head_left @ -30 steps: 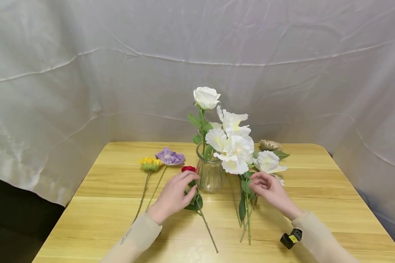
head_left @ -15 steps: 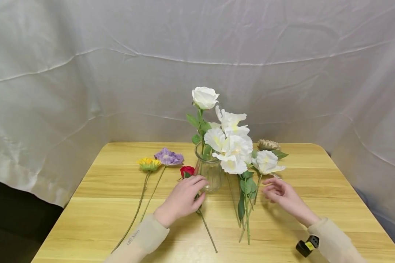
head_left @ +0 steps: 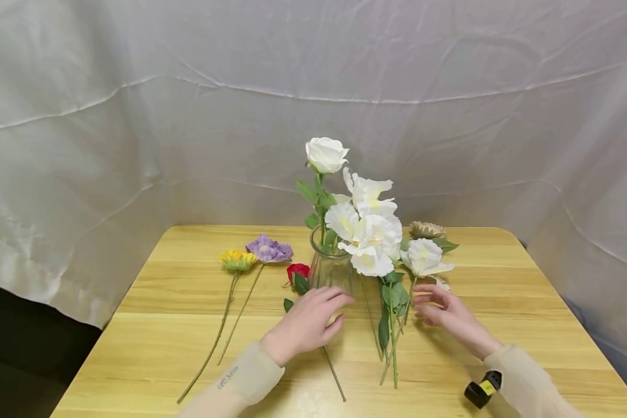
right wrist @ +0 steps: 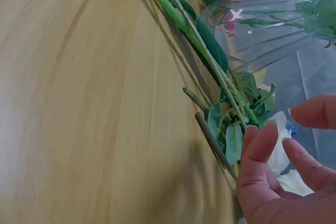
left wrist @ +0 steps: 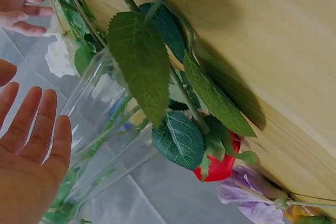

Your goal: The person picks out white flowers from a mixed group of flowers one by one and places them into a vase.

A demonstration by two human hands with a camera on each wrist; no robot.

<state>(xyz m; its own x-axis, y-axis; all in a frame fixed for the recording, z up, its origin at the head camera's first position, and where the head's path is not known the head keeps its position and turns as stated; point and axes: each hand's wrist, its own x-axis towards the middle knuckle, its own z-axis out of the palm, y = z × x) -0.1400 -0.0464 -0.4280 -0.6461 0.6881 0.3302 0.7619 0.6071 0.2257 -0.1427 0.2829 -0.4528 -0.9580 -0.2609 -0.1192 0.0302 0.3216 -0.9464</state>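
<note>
A clear glass vase (head_left: 326,268) holds a tall white rose (head_left: 326,155) upright. My left hand (head_left: 310,319) hovers in front of the vase, over the stem of a red rose (head_left: 298,271), its fingers relaxed and holding nothing. In the left wrist view the red rose's leaves (left wrist: 139,61) lie beside that hand. Large white ruffled flowers (head_left: 371,238) stand at the vase's right; whether their stems are inside it I cannot tell. My right hand (head_left: 446,313), fingers loosely bent and holding nothing, is beside a white flower (head_left: 424,257) and several green stems (right wrist: 210,51) on the table.
At the left of the wooden table (head_left: 151,337) lie a yellow flower (head_left: 237,260) and a purple flower (head_left: 269,249), stems toward me. A brownish flower (head_left: 426,230) lies at the back right. A grey cloth (head_left: 240,133) hangs behind the table.
My left hand has moved right and nearer to me, uncovering the red rose's bloom. My right hand has drawn away to the right from the green stems, then shifted slightly back.
</note>
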